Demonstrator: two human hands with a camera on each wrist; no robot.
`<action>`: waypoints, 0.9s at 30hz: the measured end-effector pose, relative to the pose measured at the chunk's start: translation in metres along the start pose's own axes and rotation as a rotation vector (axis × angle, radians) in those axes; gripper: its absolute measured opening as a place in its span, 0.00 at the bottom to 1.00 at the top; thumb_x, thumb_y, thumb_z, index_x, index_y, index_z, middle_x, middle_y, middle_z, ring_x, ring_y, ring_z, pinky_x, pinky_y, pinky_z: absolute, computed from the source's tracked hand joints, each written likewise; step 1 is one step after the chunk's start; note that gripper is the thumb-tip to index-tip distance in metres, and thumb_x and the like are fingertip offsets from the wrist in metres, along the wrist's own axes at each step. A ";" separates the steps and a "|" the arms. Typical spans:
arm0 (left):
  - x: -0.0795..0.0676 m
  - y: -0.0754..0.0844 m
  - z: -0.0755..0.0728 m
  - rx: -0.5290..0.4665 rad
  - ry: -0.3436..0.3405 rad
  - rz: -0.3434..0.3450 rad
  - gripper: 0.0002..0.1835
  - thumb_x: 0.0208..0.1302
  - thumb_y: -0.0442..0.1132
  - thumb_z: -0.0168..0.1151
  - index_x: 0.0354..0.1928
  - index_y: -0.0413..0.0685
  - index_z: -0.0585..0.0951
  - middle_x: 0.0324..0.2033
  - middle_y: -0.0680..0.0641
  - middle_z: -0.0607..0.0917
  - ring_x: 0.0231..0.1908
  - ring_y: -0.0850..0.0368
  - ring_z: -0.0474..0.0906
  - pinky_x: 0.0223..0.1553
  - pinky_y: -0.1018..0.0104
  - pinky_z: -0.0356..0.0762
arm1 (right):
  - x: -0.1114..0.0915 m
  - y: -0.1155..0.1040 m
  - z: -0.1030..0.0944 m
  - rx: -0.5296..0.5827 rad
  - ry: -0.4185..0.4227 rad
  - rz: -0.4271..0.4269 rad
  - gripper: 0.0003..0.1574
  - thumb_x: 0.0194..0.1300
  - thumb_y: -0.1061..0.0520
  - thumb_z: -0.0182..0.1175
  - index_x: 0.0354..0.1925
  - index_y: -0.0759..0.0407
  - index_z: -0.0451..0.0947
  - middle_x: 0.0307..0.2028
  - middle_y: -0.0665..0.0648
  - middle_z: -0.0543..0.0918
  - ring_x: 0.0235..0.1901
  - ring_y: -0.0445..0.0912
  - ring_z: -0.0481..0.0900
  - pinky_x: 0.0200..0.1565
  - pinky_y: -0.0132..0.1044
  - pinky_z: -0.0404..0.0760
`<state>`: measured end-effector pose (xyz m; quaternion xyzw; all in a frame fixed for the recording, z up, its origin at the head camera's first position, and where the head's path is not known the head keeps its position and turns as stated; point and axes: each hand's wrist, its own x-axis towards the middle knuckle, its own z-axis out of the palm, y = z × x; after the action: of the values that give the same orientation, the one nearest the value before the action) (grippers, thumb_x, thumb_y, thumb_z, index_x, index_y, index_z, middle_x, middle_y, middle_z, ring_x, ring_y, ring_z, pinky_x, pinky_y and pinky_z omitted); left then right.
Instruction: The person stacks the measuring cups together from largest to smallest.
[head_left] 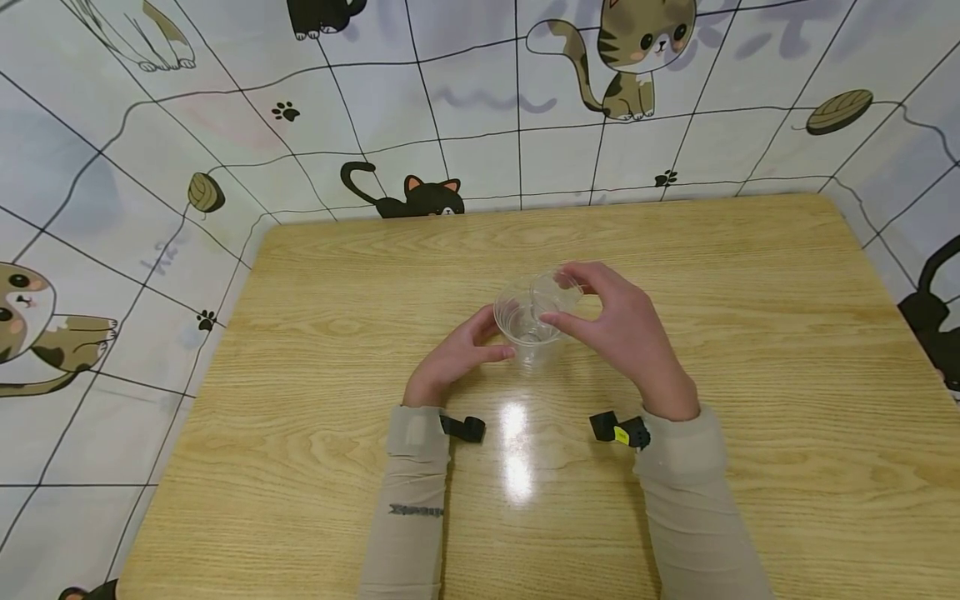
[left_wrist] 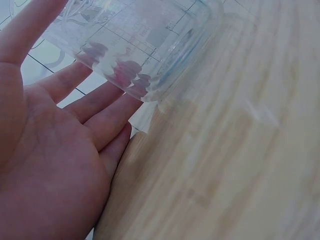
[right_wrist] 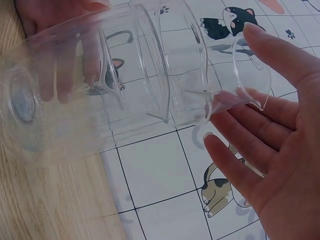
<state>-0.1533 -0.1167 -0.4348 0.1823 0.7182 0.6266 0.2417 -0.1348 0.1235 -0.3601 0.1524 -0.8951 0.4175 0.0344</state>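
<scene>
A clear plastic cup (head_left: 531,357) stands upright near the middle of the wooden table. My left hand (head_left: 461,350) holds it from the left, thumb in front and fingers behind. In the left wrist view, those fingers (left_wrist: 107,107) reach along the side of the cup (left_wrist: 145,45). A second clear piece, seemingly another cup (head_left: 558,292), tilts at the first one's mouth, partly inside it. My right hand (head_left: 626,325) pinches this one between thumb and fingers. Overlapping clear walls hide how deep it sits in the right wrist view.
The wooden table (head_left: 300,417) meets a wall covering (head_left: 480,108) with cartoon cats and grid lines at its far and left edges. Black straps with small devices sit at both wrists, the left strap (head_left: 463,428) and the right one (head_left: 621,430).
</scene>
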 end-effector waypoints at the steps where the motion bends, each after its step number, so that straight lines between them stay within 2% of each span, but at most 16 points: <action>1: 0.000 0.000 0.000 -0.001 -0.001 0.001 0.38 0.58 0.40 0.64 0.68 0.58 0.59 0.66 0.55 0.63 0.66 0.54 0.57 0.66 0.52 0.52 | 0.000 0.000 0.000 0.001 0.000 0.003 0.38 0.50 0.34 0.64 0.56 0.49 0.71 0.50 0.49 0.77 0.51 0.49 0.74 0.52 0.48 0.72; 5: 0.002 -0.004 -0.001 -0.009 -0.003 0.005 0.38 0.57 0.39 0.64 0.68 0.58 0.59 0.66 0.55 0.63 0.67 0.54 0.57 0.66 0.53 0.52 | 0.000 0.001 0.001 -0.003 0.008 -0.015 0.38 0.50 0.36 0.65 0.56 0.50 0.71 0.49 0.49 0.78 0.50 0.49 0.75 0.52 0.47 0.73; 9: 0.006 -0.016 -0.003 0.006 0.009 0.003 0.37 0.57 0.42 0.65 0.67 0.65 0.59 0.65 0.59 0.64 0.66 0.59 0.58 0.66 0.56 0.52 | 0.001 0.001 0.002 -0.008 0.005 -0.019 0.38 0.51 0.37 0.65 0.57 0.51 0.71 0.50 0.50 0.78 0.51 0.50 0.75 0.52 0.48 0.73; 12: 0.005 -0.013 -0.003 0.009 0.011 -0.005 0.37 0.57 0.42 0.65 0.67 0.65 0.59 0.65 0.59 0.64 0.66 0.59 0.58 0.67 0.55 0.52 | 0.000 0.001 0.002 -0.005 -0.006 0.001 0.39 0.50 0.36 0.65 0.57 0.50 0.70 0.51 0.50 0.78 0.51 0.51 0.75 0.51 0.49 0.72; 16: 0.000 0.001 0.000 -0.004 0.004 -0.018 0.38 0.57 0.40 0.64 0.68 0.59 0.58 0.66 0.56 0.63 0.67 0.54 0.57 0.66 0.52 0.51 | 0.000 0.000 0.001 0.000 -0.013 0.015 0.40 0.50 0.35 0.65 0.57 0.50 0.70 0.51 0.50 0.77 0.51 0.52 0.75 0.52 0.49 0.72; 27: 0.000 -0.001 0.000 -0.015 0.000 0.000 0.37 0.58 0.39 0.64 0.68 0.60 0.59 0.66 0.57 0.63 0.67 0.55 0.56 0.66 0.52 0.53 | 0.001 0.002 0.003 0.003 -0.006 0.004 0.39 0.50 0.35 0.64 0.57 0.49 0.70 0.50 0.49 0.77 0.51 0.49 0.75 0.52 0.47 0.72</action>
<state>-0.1533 -0.1167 -0.4356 0.1804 0.7136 0.6318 0.2429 -0.1363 0.1223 -0.3636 0.1518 -0.8950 0.4184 0.0304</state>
